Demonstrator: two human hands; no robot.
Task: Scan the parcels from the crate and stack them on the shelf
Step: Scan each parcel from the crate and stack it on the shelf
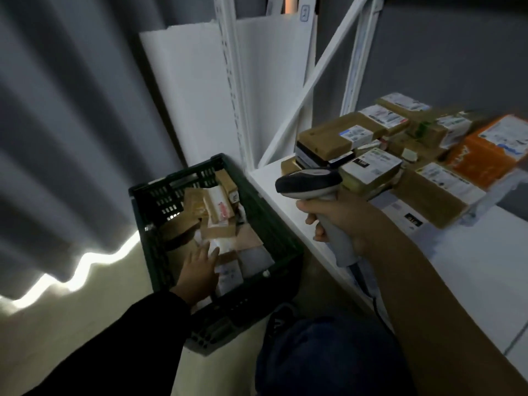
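Note:
A dark green plastic crate stands on the floor left of the shelf, holding several brown and white parcels. My left hand reaches down into it, fingers straight, touching a white parcel near the front. My right hand grips the handle of a grey barcode scanner above the edge of the white shelf. Several scanned-looking parcels with labels lie stacked at the back of the shelf, among them an orange one.
White metal shelf uprights and a diagonal brace rise behind the crate. A grey curtain hangs at the left. My knee in dark trousers is below the shelf edge. The scanner's cable hangs down.

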